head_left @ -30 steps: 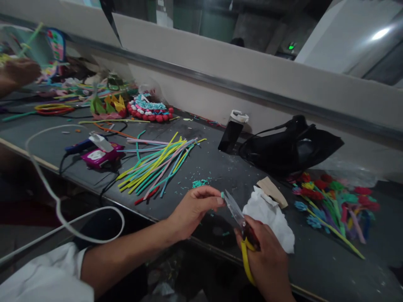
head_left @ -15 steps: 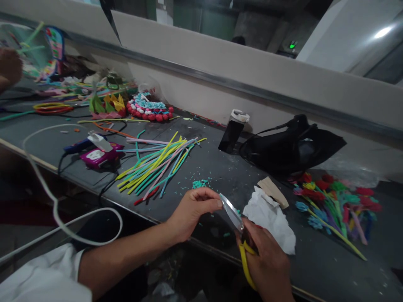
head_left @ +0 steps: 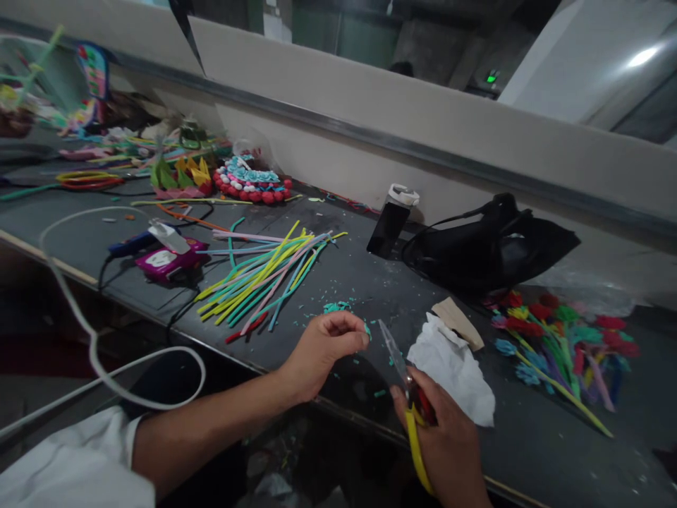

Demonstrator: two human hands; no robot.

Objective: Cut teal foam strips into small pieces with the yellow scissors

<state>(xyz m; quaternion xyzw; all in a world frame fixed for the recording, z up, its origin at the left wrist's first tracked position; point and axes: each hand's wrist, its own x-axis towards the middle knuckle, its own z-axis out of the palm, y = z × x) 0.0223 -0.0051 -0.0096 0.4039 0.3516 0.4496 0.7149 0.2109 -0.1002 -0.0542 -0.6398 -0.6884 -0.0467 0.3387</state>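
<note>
Between the thumb and forefinger of my left hand point(head_left: 328, 353) is a small green piece point(head_left: 367, 330), mostly hidden by the fingertips; it looks like pipe cleaner. My right hand point(head_left: 449, 437) grips scissors point(head_left: 392, 347) by their yellow handle. Their blades point up and away, a little to the right of my left fingertips and apart from them. Just beyond my left hand lies a small heap of green clippings point(head_left: 337, 307), with more bits scattered around it. A spread bundle of yellow, green, pink and blue pipe cleaners point(head_left: 269, 275) rests to the left.
A white crumpled tissue point(head_left: 449, 370) lies beside my right hand, near colourful pipe-cleaner flowers point(head_left: 565, 339). Behind stand a dark bottle point(head_left: 391, 222) and a black bag point(head_left: 486, 247). At left are a magenta device point(head_left: 169, 261) and a white cable point(head_left: 92, 339). Another person's hand point(head_left: 15, 121) is far left.
The scissors have drawn back slightly right from my left fingertips, and the green piece there now shows. My left hand has barely moved. The other person's hand at far left has shifted.
</note>
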